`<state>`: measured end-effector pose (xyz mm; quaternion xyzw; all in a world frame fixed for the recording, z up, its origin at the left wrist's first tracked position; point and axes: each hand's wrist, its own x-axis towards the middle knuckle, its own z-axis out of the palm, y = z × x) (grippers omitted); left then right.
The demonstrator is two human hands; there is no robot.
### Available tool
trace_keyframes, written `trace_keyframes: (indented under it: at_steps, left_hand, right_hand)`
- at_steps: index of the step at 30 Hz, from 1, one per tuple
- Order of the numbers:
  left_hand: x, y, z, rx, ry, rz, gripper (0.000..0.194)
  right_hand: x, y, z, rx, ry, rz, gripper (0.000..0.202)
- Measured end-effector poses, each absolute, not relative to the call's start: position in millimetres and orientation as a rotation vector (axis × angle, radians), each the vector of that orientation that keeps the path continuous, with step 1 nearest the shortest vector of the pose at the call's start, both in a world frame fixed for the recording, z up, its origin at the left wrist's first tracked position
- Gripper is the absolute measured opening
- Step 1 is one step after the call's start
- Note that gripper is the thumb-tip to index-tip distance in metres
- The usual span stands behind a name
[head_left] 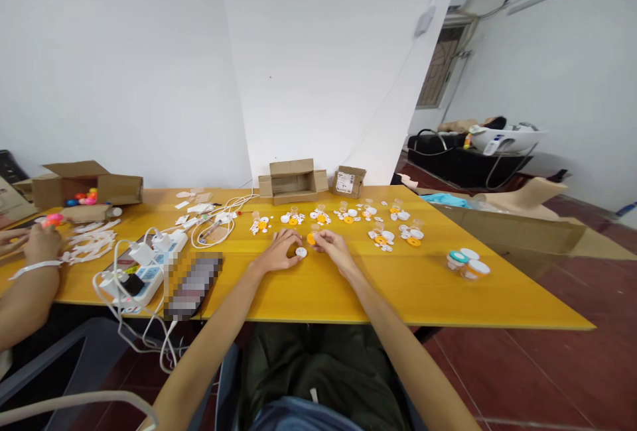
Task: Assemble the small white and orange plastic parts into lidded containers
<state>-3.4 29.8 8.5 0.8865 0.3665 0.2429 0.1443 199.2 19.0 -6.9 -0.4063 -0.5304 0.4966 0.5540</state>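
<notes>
My left hand (280,251) is low over the table, its fingers curled and its thumb against the edge of a small white round cap (301,252). Between the thumb and fingers of my right hand (336,250) is a small orange disc (312,239), just right of the white cap. A clear cup (315,227) stands behind the orange disc, partly hidden. Beyond my hands lie several groups of small parts: orange rings (321,219), white discs (352,213) and tiny white pieces (255,226), with clear cups among them.
Lidded jars (476,269) stand at the right of the wooden table (318,292). Open cardboard boxes (293,182) line the back. A power strip (156,275) with cables and a phone (194,285) lie left. Another person's hand (42,245) works at the far left.
</notes>
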Motion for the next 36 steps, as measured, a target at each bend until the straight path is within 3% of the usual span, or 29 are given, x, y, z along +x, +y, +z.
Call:
trace_keyframes:
  at_steps: [16,36]
  left_hand:
    - [-4.0,30.4,7.4,2.483,1.125,0.708,0.038]
    - [-3.5,27.0,9.8,2.489,1.086,0.744,0.034]
  right_hand:
    - [193.1,22.0,-13.1,-0.936,-1.469,1.010,0.041]
    - [186.9,14.1,-15.2,-0.932,-1.764,0.813,0.016]
